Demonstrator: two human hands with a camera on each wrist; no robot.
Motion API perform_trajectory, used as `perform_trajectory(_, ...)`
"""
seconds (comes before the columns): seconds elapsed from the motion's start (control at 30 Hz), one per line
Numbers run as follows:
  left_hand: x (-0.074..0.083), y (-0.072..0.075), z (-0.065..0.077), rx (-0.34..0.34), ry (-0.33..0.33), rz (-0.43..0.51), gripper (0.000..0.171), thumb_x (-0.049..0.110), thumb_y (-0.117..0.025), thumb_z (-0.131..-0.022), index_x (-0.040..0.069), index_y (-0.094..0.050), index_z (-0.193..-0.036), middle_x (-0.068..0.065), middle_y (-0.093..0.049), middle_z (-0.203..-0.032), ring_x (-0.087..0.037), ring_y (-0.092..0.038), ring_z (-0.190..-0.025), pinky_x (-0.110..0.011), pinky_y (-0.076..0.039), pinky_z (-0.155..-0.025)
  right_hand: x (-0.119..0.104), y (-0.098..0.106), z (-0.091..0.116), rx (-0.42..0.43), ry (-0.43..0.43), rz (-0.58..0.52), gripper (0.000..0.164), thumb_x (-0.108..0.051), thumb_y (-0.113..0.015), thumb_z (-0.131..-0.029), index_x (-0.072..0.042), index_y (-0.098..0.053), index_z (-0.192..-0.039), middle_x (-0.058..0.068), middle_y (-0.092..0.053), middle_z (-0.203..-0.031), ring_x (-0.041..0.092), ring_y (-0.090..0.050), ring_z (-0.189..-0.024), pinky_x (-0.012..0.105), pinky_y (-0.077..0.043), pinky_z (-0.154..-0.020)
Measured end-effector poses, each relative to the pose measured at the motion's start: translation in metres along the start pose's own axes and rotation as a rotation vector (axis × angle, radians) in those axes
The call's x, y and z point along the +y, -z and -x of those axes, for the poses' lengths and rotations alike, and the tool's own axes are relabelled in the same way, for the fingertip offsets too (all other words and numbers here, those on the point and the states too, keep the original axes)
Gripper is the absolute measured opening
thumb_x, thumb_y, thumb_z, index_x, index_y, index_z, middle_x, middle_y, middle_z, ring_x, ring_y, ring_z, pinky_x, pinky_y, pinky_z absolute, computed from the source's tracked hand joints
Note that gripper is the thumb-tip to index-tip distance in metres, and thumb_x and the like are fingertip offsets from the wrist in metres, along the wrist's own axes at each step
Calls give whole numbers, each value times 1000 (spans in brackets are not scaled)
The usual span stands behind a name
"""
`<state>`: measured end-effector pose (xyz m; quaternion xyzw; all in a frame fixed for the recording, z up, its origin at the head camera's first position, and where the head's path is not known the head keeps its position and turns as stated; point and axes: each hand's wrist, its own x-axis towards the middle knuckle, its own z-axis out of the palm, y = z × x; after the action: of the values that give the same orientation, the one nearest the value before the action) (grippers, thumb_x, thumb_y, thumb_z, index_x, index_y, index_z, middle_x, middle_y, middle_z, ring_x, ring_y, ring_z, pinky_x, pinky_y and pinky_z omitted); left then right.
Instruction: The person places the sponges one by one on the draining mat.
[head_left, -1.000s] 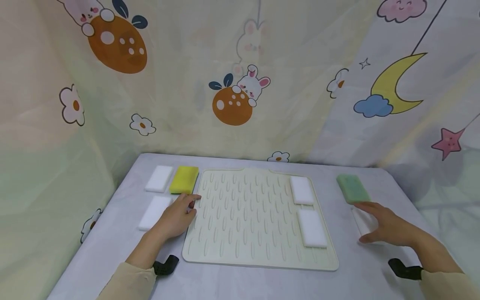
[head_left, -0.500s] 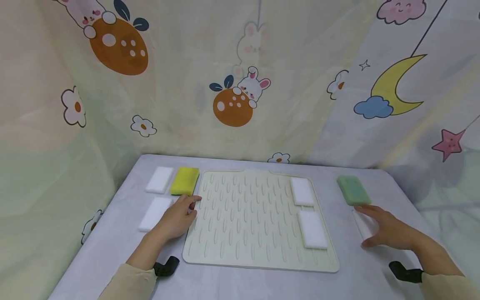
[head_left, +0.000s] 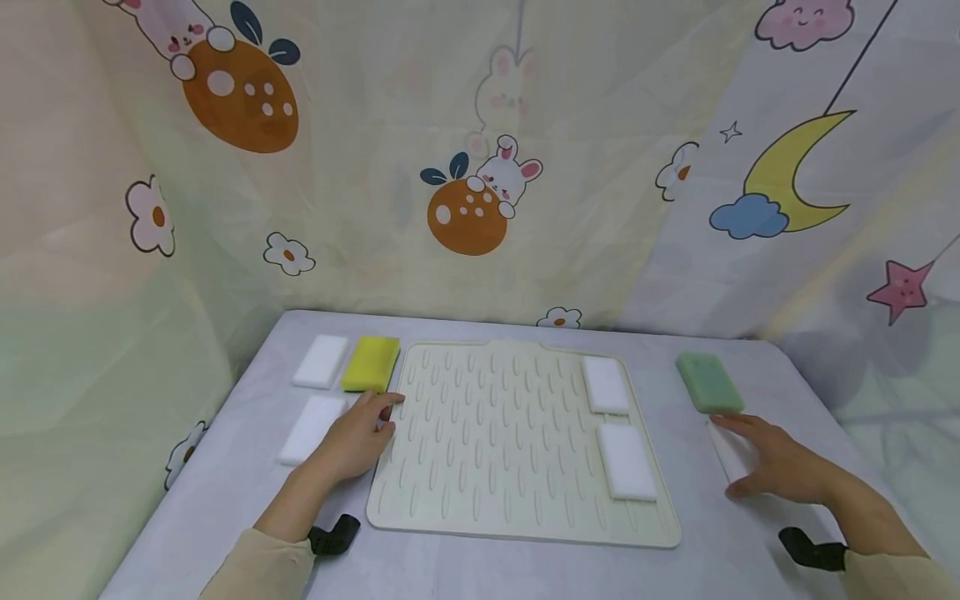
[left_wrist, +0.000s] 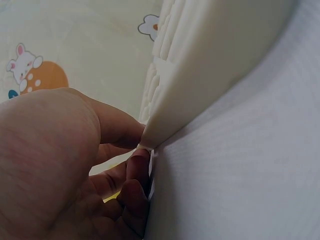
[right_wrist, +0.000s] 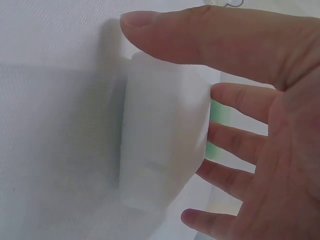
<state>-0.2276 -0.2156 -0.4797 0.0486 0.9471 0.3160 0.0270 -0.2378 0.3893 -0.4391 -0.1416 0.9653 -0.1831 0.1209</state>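
White-covered tabletop, ribbed cream mat mid-span, person's left grip and right grip either side.
Left grip curled in, thumb and fingers holding the mat by its left edge. Right grip spread wide, holding a white block between thumb and fingers, near tabletop's right edge; can't tell from here if its underside touches down. Green sponge just beyond, toward the far right corner. Yellow sponge near far left corner, just beside the far-left white block. Near-left white block, by the tabletop's left edge, partly hidden by left grip. Front mat block and back mat block, both white, lie flat along the mat's right edge.
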Motion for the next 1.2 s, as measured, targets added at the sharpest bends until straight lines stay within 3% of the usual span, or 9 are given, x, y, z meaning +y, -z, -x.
perform_trajectory(0.23,-1,-1,-1,-1,5,3,42,13,-58,-102,12,-58,-145,-3,-52,-107,-18,-51,-85,-32,-41,-75,3,-2,1,0,24,-10,111,-20,-96,-61,8,-40,-152,41,-37,-149,62,-37,-132,77,-38,-97)
perform_trajectory(0.5,-2,-3,-1,13,-11,-4,41,14,-58,-102,11,-59,-143,-3,-52,-104,-17,-50,-84,-31,-40,-74,1,0,1,-4,-5,11,109,-25,-96,-63,7,-41,-152,41,-39,-147,62,-39,-130,77,-40,-95)
perform_trajectory(0.7,-3,-3,0,12,-10,-2,41,14,-58,-102,11,-59,-143,-3,-52,-105,-17,-50,-84,-31,-40,-74,0,2,2,22,26,32,108,-26,-97,-63,8,-43,-150,41,-42,-144,61,-43,-127,75,-41,-94)
perform_trajectory(1.2,-1,-3,1,11,1,-6,42,14,-58,-102,12,-59,-144,-3,-53,-107,-18,-51,-86,-32,-41,-75,-16,4,-1,40,17,62,108,-42,-95,-67,1,-44,-152,36,-41,-147,58,-44,-129,73,-42,-95)
